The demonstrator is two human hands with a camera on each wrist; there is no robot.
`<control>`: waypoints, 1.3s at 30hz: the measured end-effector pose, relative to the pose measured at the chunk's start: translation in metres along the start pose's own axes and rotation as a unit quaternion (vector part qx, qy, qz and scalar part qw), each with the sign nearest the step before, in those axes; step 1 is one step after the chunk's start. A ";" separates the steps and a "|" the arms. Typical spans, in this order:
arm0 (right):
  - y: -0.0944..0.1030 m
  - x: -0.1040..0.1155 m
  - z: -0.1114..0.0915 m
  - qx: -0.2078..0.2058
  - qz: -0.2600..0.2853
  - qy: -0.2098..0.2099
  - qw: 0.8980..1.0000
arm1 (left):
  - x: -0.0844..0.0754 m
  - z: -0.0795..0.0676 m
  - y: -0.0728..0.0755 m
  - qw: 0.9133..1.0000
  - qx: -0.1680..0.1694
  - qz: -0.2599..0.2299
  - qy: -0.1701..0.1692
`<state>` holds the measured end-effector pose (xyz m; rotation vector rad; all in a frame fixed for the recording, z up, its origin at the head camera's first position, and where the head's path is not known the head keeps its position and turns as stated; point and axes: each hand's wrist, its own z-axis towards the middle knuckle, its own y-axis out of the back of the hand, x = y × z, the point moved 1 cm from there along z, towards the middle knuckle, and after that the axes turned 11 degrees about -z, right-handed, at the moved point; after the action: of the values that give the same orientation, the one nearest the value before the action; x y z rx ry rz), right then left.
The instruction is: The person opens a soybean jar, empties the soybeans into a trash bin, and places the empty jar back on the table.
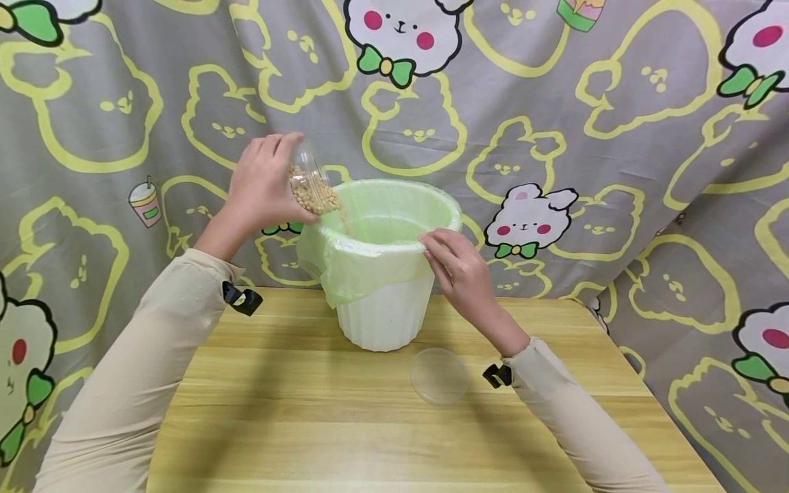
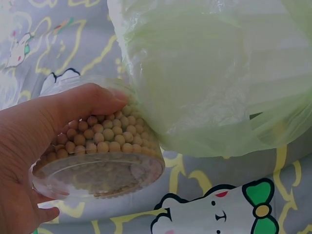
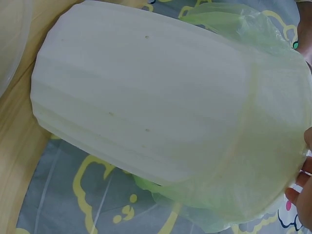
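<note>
My left hand grips a clear plastic jar, tipped over the left rim of a white trash can. Dry soybeans fill the jar's lower side and some spill from its mouth into the can. In the left wrist view, the thumb lies across the jar and round soybeans show through its wall. A pale green trash bag lines the can and folds down outside it. With its fingers at the right front rim, my right hand holds the can; the right wrist view shows only some fingertips.
On the wooden table, a round translucent lid lies flat in front of the can, to its right. A grey patterned cloth hangs close behind the can and along both sides.
</note>
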<state>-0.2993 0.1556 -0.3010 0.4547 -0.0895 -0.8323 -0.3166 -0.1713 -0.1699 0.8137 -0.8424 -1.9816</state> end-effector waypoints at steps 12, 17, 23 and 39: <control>-0.002 0.000 0.000 -0.010 0.000 0.002 1.000 | -0.003 0.004 0.001 1.000 0.012 0.015 -0.010; 0.000 0.001 0.000 -0.005 0.000 0.003 1.000 | -0.004 0.005 0.001 1.000 0.017 0.021 -0.011; 0.001 0.001 0.001 0.002 -0.002 0.004 1.000 | -0.006 0.008 0.000 0.999 0.031 0.018 0.001; 0.010 0.000 0.009 0.023 -0.028 0.031 0.999 | -0.009 0.010 0.002 0.998 0.049 0.021 -0.015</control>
<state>-0.2946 0.1585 -0.2889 0.5273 -0.0395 -0.8711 -0.3194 -0.1617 -0.1604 0.8177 -0.9723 -1.9315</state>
